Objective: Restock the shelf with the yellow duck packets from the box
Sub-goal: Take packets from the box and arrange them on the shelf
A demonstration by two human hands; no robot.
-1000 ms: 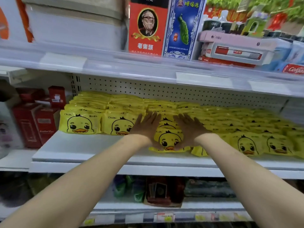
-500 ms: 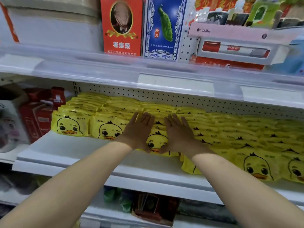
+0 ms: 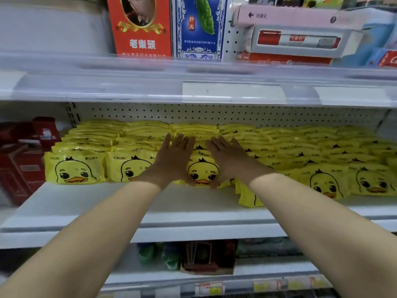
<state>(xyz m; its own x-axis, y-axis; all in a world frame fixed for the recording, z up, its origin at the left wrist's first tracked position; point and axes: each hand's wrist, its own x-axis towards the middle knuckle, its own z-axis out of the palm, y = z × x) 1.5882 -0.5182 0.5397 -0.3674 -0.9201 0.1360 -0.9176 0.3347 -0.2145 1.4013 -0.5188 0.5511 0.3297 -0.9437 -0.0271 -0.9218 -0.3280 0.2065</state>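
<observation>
Pressing flat with both hands, left hand [image 3: 175, 160] and right hand [image 3: 231, 161], fingers straight, either side of a duck packet [image 3: 203, 172] on the shelf [image 3: 86, 203]. Looks soft, light and slippery, so I'd grab the edges.

you face a white shelf [image 3: 86, 207] with a perforated back panel [image 3: 214, 114]; red boxes [image 3: 23, 164] stand at the left.

Hidden: front duck packet [image 3: 203, 172], of which I see only the middle, left hand [image 3: 174, 162] and right hand [image 3: 232, 162] covering its sides; tilted packet [image 3: 247, 195], mostly under the right forearm [image 3: 300, 211]. Cut off at top edge: red box [image 3: 139, 29], blue box [image 3: 198, 26]. Blurred: lower-shelf goods [image 3: 202, 257], which I cannot identify; price labels [image 3: 211, 288], unreadable.
</observation>
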